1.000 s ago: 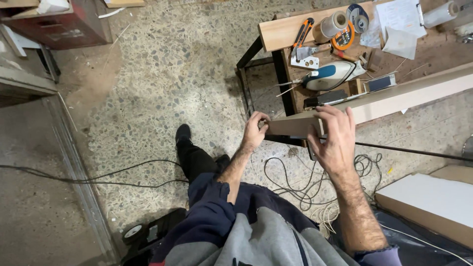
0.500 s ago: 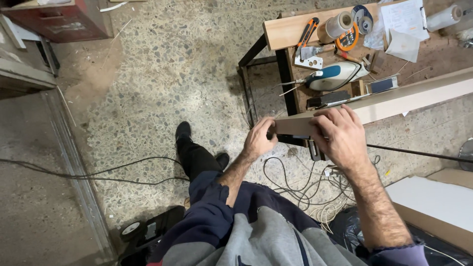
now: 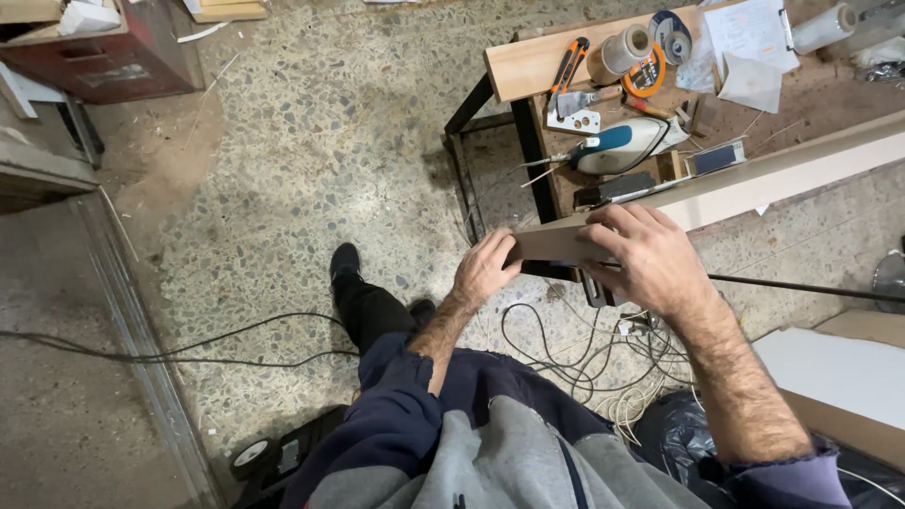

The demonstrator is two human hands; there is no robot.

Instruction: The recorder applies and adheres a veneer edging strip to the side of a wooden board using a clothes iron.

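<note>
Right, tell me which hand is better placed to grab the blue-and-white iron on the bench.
Probably the right hand. It rests on top of the long board, just below the iron. The left hand grips the board's near end, farther from the bench's tools.

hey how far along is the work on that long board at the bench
Done: the long pale wooden board lies across the cluttered workbench. In hand: the left hand grips its near end and the right hand presses flat on top. Left: the blue-and-white power tool and orange-handled knife lie untouched.
</note>
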